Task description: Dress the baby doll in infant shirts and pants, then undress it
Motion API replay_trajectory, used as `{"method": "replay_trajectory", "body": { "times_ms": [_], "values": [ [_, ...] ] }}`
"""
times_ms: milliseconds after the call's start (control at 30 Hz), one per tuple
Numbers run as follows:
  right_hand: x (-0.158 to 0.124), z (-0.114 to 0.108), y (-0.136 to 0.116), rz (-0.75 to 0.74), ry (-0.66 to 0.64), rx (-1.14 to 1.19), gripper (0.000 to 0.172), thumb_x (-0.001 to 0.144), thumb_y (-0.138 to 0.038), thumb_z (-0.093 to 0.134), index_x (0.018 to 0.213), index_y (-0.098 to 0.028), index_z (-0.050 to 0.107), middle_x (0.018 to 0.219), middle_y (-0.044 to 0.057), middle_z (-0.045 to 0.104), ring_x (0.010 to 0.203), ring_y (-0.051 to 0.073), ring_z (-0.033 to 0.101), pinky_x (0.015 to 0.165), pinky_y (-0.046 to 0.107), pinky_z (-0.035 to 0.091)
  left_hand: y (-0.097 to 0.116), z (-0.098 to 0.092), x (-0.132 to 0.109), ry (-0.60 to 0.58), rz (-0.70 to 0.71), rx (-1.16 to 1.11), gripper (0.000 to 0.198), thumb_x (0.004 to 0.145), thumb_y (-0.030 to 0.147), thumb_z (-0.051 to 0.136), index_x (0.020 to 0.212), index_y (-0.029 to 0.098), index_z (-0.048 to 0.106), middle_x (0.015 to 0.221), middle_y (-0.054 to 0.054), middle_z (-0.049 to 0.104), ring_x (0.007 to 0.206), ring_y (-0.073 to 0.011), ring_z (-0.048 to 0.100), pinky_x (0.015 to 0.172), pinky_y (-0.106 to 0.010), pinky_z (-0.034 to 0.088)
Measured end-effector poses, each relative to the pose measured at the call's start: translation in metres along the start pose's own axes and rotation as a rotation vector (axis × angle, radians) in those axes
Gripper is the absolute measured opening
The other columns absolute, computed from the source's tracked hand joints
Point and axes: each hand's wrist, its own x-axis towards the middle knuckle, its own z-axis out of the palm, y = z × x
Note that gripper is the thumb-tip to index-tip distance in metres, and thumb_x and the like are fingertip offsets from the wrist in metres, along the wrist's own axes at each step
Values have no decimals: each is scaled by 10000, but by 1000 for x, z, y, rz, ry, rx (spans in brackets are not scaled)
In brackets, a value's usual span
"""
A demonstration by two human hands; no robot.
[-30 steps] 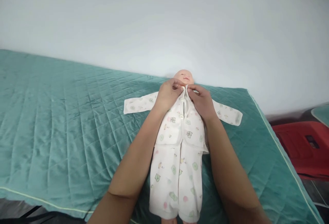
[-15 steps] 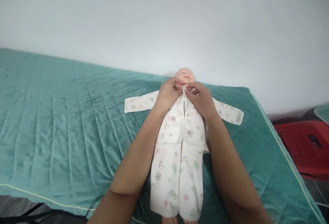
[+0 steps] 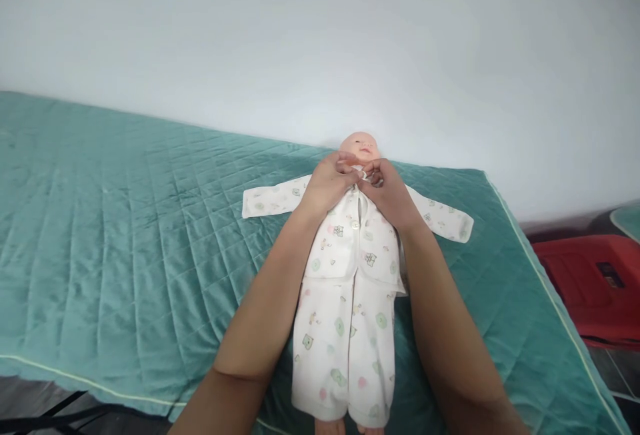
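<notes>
A baby doll [image 3: 359, 144] lies on its back, dressed in a white printed shirt [image 3: 340, 248] and matching trousers [image 3: 345, 348]. Both sleeves stretch out to the sides. At the collar, my left hand [image 3: 331, 182] pinches one front edge of the shirt. Close against it, my right hand [image 3: 385, 188] pinches the other edge, fingertips nearly touching the left ones. A button [image 3: 355, 224] shows lower down the chest, below a small gap in the front. My fingers hide whatever fastening is at the neck.
A green quilted cover [image 3: 125, 242] spreads under the doll, with a pale wall [image 3: 300, 42] behind it. To the right, beyond the cover's edge, is a red plastic object [image 3: 590, 282]. Dark bars [image 3: 60, 415] show at the lower left.
My fingertips have shifted slightly at the collar, and the raised shirt edges between them sit lower and closer together. The doll has stayed in place.
</notes>
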Motion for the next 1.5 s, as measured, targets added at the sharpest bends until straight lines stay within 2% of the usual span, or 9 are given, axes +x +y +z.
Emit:
{"method": "replay_trajectory", "body": {
  "times_ms": [100,233,433,567,800,1033,1167,1300,1500],
  "values": [
    [0,1,0,18,4,11,176,782,-242,655,894,-232,520,885,-15,528,774,138,454,767,307,420,-4,2,2,24,26,15,373,766,155,682,1134,169,619,783,-6,685,743,-149,650,740,-280,493],
    [0,1,2,53,28,18,182,766,-247,664,887,-230,529,861,-20,518,774,140,458,765,311,419,-6,1,2,0,79,6,381,765,121,668,1139,167,609,725,27,630,689,-120,605,716,-262,476],
    [2,0,5,43,19,39,196,749,-246,670,903,-225,551,921,-8,560,776,136,472,767,315,420,-4,0,1,12,71,32,449,743,64,650,1178,162,598,787,13,649,723,-111,606,742,-252,471],
    [2,1,7,27,33,55,198,736,-221,668,912,-223,577,933,-7,581,780,136,479,787,321,422,-11,0,6,20,145,112,491,721,40,624,1189,188,601,901,-9,673,789,-125,631,755,-252,486],
    [1,2,7,16,44,75,147,752,-221,644,899,-227,627,880,-12,617,713,131,492,725,310,433,-9,2,8,72,199,343,313,772,62,596,1042,198,678,889,-1,669,798,-132,628,809,-273,495],
    [2,3,11,-11,114,119,101,773,-248,636,869,-221,651,841,-8,639,664,123,489,656,296,413,-8,2,8,82,255,384,198,848,102,564,963,191,698,957,-22,721,878,-149,651,861,-292,493],
    [3,4,13,15,140,167,108,768,-271,658,863,-221,649,793,-17,629,623,115,474,616,285,395,-8,2,8,99,333,431,263,857,63,504,957,197,707,1020,-30,727,953,-161,652,904,-305,489],
    [4,3,16,2,171,195,102,771,-277,664,853,-219,646,796,-12,638,670,126,509,649,286,423,-8,2,5,97,388,545,403,817,-18,437,1005,207,713,1047,-42,700,1028,-177,632,952,-323,483],
    [5,3,20,9,202,189,72,770,-238,638,837,-213,629,823,-7,649,701,129,539,716,302,456,-8,2,0,10,450,729,456,815,-34,406,1053,218,704,1137,-70,638,1152,-221,574,1012,-375,465]
  ]
}}
